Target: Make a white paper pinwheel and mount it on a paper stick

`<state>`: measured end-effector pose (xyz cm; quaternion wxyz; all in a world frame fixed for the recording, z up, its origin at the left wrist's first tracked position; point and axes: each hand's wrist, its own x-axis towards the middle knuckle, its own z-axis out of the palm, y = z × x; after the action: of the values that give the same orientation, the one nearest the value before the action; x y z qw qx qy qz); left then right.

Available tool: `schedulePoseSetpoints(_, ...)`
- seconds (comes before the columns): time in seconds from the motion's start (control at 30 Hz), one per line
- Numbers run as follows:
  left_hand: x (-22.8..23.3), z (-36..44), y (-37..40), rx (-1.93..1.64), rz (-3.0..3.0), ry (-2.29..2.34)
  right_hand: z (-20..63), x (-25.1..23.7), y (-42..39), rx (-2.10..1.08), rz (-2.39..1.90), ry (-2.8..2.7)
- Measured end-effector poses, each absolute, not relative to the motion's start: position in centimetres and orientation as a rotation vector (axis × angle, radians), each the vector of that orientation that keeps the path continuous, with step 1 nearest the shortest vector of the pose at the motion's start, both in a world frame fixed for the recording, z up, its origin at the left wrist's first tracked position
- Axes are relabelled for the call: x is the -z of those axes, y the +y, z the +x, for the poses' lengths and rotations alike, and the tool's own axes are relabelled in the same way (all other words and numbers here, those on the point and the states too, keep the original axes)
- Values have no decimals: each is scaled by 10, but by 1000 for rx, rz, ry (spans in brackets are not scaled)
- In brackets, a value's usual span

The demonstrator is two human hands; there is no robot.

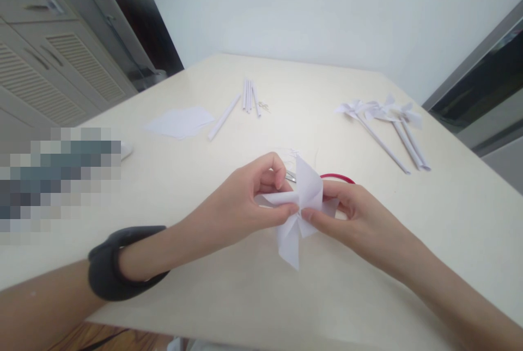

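Observation:
A white paper pinwheel (309, 190) is held above the near part of the table, its folded blades spreading up, down and to both sides. My left hand (261, 195) pinches it from the left, thumb tip close to the centre. From the right, my right hand (347, 206) grips the paper with its thumb pressed near the middle. Behind the pinwheel lie scissors with a red handle (338, 177), partly hidden by my right hand and the paper. Thin wire-like pieces (292, 153) rest just beyond.
Finished pinwheels on paper sticks (382, 141) lie at the right. Paper sheets (180, 122), a rolled paper tube (224, 117), several thinner tubes (248, 95) and small wire bits (263, 106) lie farther back on the white table (196, 291). A blurred-out patch covers the left edge.

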<state>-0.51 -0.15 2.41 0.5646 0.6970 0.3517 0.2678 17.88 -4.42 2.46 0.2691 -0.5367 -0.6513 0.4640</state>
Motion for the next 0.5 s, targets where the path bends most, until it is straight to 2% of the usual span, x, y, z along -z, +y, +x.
schedulePoseSetpoints(0.5, -22, -5, -3, -605, 1595, 831, 176, -28, -45, -1193, -1467, -1807)
